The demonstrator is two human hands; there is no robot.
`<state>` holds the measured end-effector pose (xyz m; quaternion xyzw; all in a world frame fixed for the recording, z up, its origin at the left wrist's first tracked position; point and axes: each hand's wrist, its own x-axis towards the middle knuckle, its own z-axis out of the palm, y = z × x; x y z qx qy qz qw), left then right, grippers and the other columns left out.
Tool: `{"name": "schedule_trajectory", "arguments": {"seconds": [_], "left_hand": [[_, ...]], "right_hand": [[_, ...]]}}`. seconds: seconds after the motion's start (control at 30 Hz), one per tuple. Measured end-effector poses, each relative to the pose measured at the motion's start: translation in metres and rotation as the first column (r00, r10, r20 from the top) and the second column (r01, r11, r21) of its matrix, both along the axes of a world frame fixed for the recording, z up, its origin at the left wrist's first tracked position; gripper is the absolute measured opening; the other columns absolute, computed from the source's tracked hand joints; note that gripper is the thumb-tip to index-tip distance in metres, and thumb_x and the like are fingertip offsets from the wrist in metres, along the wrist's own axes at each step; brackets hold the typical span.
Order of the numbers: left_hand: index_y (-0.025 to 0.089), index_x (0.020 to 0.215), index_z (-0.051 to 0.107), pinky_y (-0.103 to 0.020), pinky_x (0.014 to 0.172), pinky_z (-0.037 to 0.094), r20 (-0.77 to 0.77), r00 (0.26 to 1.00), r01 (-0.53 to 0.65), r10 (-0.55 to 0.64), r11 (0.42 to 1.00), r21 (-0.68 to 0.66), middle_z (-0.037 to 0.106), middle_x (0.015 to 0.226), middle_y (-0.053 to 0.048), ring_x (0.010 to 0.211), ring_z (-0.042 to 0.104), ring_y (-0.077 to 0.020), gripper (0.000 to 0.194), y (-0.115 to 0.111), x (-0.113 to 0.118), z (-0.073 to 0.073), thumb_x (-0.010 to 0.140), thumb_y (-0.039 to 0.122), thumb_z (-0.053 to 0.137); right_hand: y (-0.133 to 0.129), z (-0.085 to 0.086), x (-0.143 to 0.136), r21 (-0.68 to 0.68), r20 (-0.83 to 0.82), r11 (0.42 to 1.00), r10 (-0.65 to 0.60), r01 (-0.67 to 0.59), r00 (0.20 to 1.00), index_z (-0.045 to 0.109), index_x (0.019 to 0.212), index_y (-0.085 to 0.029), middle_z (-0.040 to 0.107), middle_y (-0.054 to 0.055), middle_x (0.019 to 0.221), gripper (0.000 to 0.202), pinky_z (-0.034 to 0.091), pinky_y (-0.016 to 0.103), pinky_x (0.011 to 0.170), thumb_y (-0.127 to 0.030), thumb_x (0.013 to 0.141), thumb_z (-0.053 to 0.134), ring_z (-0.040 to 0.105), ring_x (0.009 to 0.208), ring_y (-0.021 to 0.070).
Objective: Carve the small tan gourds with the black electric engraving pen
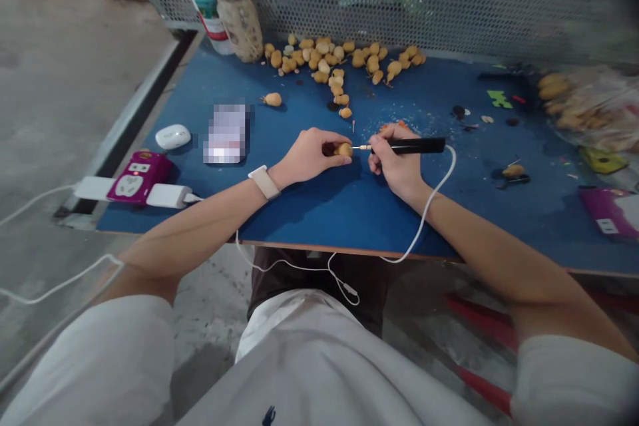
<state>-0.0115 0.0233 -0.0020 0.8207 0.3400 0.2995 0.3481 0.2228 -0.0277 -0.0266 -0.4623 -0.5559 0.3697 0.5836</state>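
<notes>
Over the near part of the blue bench point(299, 216), the left hand point(310, 156) has its fingers clamped on a small tan gourd point(344, 150). The right hand point(402, 170) grips a black pen-like tool point(417, 146) trailing a white cable point(424, 213), its fingers closed around it. The tool's thin metal tip point(363, 148) meets the gourd, or nearly; contact is hard to judge.

I count: hands point(305, 154), two; black-handled tool point(417, 146), one; purple socket units point(144, 174), two, nine and three o'clock; labelled bottle point(212, 13), one, eleven o'clock.
</notes>
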Motion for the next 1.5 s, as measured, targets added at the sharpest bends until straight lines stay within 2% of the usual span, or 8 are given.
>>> {"name": "schedule_trajectory", "arguments": {"seconds": [0.27, 0.43, 0.6, 0.87, 1.07, 1.3, 1.5], "left_hand": [[0.018, 0.120, 0.093, -0.032, 0.086, 0.060, -0.005, 1.000, 0.008, -0.008, 1.000, -0.019, 0.092, 0.106, -0.006, 0.091, 0.081, -0.0198, 0.032, -0.001, -0.001, 0.001, 0.094, 0.037, 0.089], [0.017, 0.120, 0.094, -0.031, 0.084, 0.058, -0.002, 1.000, -0.002, 0.002, 1.000, -0.020, 0.092, 0.106, -0.007, 0.090, 0.081, -0.0193, 0.033, -0.001, 0.000, -0.001, 0.094, 0.037, 0.090], [0.017, 0.118, 0.094, -0.031, 0.082, 0.057, 0.004, 1.000, -0.012, 0.012, 1.000, 0.000, 0.092, 0.104, -0.006, 0.087, 0.079, -0.0183, 0.033, 0.000, 0.001, -0.002, 0.093, 0.038, 0.090], [0.017, 0.122, 0.093, -0.033, 0.086, 0.060, -0.017, 1.000, -0.010, 0.009, 0.999, -0.032, 0.092, 0.108, -0.007, 0.092, 0.081, -0.0203, 0.036, -0.003, 0.000, 0.002, 0.094, 0.039, 0.089], [0.018, 0.121, 0.093, -0.033, 0.087, 0.061, -0.010, 1.000, -0.005, 0.004, 0.999, -0.033, 0.092, 0.109, -0.007, 0.092, 0.081, -0.0207, 0.033, -0.005, 0.000, 0.005, 0.095, 0.038, 0.088], [0.017, 0.123, 0.093, -0.033, 0.087, 0.060, -0.031, 0.999, -0.020, 0.019, 0.999, -0.046, 0.092, 0.112, -0.008, 0.093, 0.082, -0.0213, 0.035, -0.006, 0.001, 0.006, 0.095, 0.037, 0.090], [0.018, 0.123, 0.093, -0.033, 0.089, 0.060, -0.040, 0.999, -0.030, 0.029, 0.999, -0.038, 0.093, 0.112, -0.007, 0.094, 0.083, -0.0215, 0.033, -0.007, 0.002, 0.005, 0.096, 0.036, 0.090]], "right_hand": [[-0.001, 0.004, -0.001, -0.014, -0.022, 0.999, 0.043, -0.044, 0.999, 0.060, 0.079, -0.028, 0.060, -0.009, 0.053, 0.066, 0.044, 0.025, 0.039, -0.084, 0.086, 0.093, 0.057, 0.041, 0.0111], [-0.001, 0.004, -0.001, -0.031, -0.011, 0.999, 0.037, -0.037, 0.999, 0.056, 0.077, -0.029, 0.059, -0.009, 0.053, 0.068, 0.046, 0.026, 0.040, -0.086, 0.087, 0.091, 0.056, 0.042, 0.0117], [0.000, 0.003, 0.000, -0.031, -0.028, 0.999, 0.041, -0.042, 0.999, 0.058, 0.078, -0.028, 0.057, -0.009, 0.052, 0.067, 0.044, 0.025, 0.038, -0.085, 0.084, 0.094, 0.056, 0.041, 0.0115], [-0.001, 0.004, -0.001, -0.041, -0.051, 0.997, 0.058, -0.060, 0.997, 0.057, 0.078, -0.028, 0.058, -0.009, 0.054, 0.065, 0.046, 0.024, 0.040, -0.081, 0.088, 0.094, 0.059, 0.043, 0.0115], [-0.004, 0.008, -0.005, -0.035, -0.083, 0.998, 0.044, -0.047, 0.996, 0.059, 0.077, -0.027, 0.057, -0.009, 0.054, 0.068, 0.046, 0.024, 0.040, -0.084, 0.082, 0.096, 0.059, 0.042, 0.0108], [-0.007, 0.011, -0.004, -0.026, -0.035, 0.998, 0.050, -0.051, 0.998, 0.058, 0.078, -0.028, 0.059, -0.009, 0.055, 0.066, 0.047, 0.024, 0.041, -0.082, 0.087, 0.094, 0.060, 0.044, 0.0111], [-0.007, 0.011, -0.004, -0.029, -0.015, 0.999, 0.046, -0.046, 0.999, 0.055, 0.077, -0.028, 0.058, -0.008, 0.055, 0.069, 0.047, 0.025, 0.041, -0.085, 0.087, 0.093, 0.059, 0.045, 0.0116]]}}
